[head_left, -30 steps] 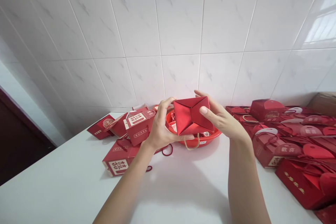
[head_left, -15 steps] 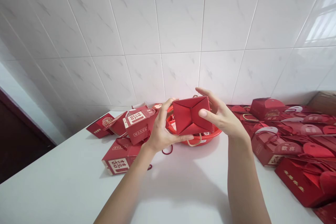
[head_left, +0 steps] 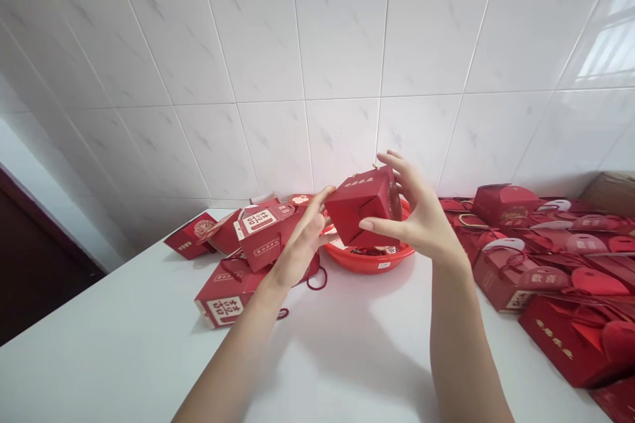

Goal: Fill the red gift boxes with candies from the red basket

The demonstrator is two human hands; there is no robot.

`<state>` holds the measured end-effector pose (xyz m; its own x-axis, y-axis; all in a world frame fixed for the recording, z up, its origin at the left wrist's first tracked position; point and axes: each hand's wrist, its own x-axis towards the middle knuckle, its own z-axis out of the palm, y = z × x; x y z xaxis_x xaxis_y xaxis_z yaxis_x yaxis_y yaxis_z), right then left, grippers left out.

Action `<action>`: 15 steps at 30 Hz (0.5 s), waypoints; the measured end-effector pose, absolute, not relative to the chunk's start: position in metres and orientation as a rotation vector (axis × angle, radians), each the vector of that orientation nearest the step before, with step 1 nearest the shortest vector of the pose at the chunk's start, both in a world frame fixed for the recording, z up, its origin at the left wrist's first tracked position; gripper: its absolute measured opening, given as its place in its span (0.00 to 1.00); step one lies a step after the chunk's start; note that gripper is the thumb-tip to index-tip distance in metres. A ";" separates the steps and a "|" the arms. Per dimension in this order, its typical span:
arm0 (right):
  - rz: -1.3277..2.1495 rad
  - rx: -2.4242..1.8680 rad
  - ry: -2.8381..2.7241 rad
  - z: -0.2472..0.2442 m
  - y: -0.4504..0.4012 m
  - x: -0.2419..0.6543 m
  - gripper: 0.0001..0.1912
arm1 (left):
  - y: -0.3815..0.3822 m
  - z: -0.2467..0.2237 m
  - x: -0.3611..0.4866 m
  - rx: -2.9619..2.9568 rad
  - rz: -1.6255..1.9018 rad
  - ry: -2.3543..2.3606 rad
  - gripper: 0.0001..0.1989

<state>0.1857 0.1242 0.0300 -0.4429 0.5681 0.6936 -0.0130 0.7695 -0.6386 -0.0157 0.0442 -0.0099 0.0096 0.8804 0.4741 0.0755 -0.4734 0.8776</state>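
Note:
A small red gift box is tilted in the air, its folded underside turned partly toward me and gold characters on the side facing up. My right hand grips it, thumb across the underside and fingers behind the right side. My left hand is at the box's left side, fingers spread; whether its fingertips touch the box is hard to tell. Below and behind the box stands a red plastic basket with small items inside, partly hidden.
Several red boxes with white character labels are heaped on the white table at left. Many red boxes stand in rows at right. A cardboard box is at the far right, and a tiled wall rises behind.
The box has turned in my hands, so its lettered side now shows above the underside. My left hand has loosened its hold, and the rope handle has left the front of the basket.

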 end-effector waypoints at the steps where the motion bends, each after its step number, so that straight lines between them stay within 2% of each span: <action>1: 0.636 -0.423 -1.976 0.031 0.120 0.184 0.47 | 0.043 -0.008 -0.014 1.529 1.530 1.009 0.37; 5: 0.516 -0.331 -2.229 0.034 0.105 0.176 0.49 | 0.040 -0.005 -0.011 1.396 1.525 1.051 0.37; 8: 0.541 -0.173 -2.297 0.036 0.100 0.172 0.46 | 0.044 -0.014 -0.014 1.545 1.521 1.060 0.51; 10: 0.622 -0.131 -2.200 0.035 0.102 0.174 0.37 | 0.049 -0.025 -0.017 1.673 1.583 1.028 0.58; 13: 0.707 -0.253 -2.029 0.031 0.111 0.182 0.20 | 0.057 -0.045 -0.022 1.855 1.714 1.023 0.63; 15: 0.703 -0.356 -2.064 0.028 0.117 0.190 0.16 | 0.064 -0.060 -0.023 1.977 1.722 1.087 0.66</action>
<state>0.1905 0.1169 0.0283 -0.5546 0.4959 0.6682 -0.0150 0.7970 -0.6038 -0.0228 0.0637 -0.0596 -0.0059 0.7030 0.7112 0.3399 -0.6674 0.6626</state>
